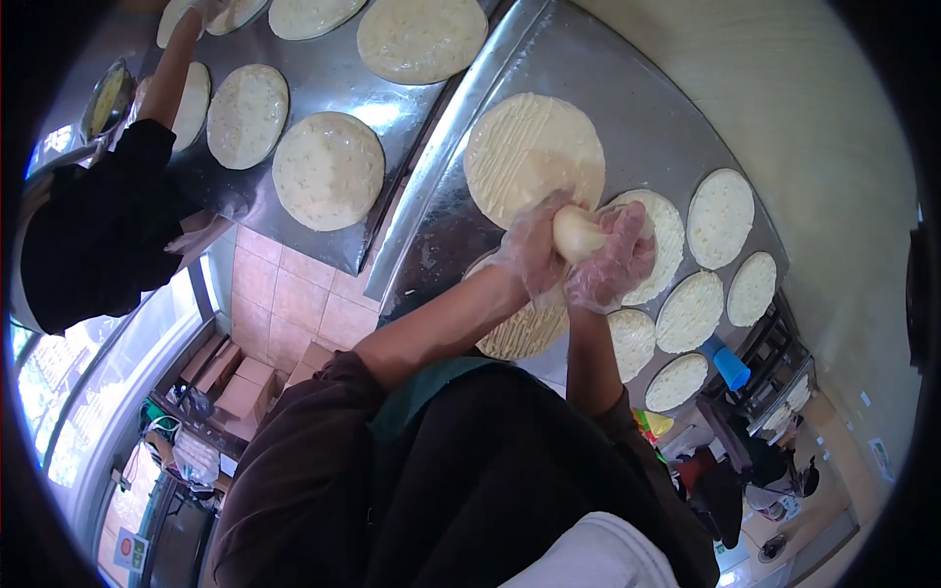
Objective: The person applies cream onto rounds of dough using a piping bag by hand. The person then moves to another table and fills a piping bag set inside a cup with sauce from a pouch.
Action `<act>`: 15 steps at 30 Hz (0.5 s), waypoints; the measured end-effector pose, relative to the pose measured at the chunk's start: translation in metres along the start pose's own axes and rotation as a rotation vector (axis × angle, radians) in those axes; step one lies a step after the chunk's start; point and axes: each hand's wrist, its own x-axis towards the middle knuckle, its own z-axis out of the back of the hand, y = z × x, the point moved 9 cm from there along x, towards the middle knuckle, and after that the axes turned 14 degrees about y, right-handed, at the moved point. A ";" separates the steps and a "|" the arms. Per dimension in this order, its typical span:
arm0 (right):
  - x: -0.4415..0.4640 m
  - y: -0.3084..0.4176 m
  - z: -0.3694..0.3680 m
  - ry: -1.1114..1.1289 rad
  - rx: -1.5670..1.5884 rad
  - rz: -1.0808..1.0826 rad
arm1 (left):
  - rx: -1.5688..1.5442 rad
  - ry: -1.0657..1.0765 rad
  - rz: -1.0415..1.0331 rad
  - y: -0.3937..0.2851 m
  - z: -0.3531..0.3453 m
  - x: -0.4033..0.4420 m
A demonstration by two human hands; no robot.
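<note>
My two gloved hands are closed round a bulging, pale piping bag (578,235) above the steel table. My left hand (534,240) grips its left side, and my right hand (616,263) wraps its right side; both wear clear plastic gloves. Just beyond them lies a large round dough sheet (534,147) with lines of cream across its upper left part. Another ridged round (524,328) sits below my hands, partly hidden by my left forearm. A cream-covered round (662,245) lies beside my right hand, partly covered by it. The bag's tip is hidden.
Several smaller coated rounds (720,218) lie on the right of the steel table (627,108). A blue cup (730,367) stands at its edge. Across a gap, another table (323,73) bears more rounds, where a co-worker's arm (172,78) reaches in. Cardboard boxes (245,387) sit below left.
</note>
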 end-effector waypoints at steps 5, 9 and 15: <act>0.041 0.009 -0.006 -0.037 -0.058 0.087 | 0.437 0.120 -0.139 -0.033 -0.052 0.032; 0.069 0.010 -0.015 0.042 -0.025 0.098 | 0.814 0.095 -0.247 -0.052 -0.093 0.029; -0.014 -0.027 0.004 0.077 -0.136 -0.187 | -0.152 0.115 0.049 0.009 -0.017 -0.019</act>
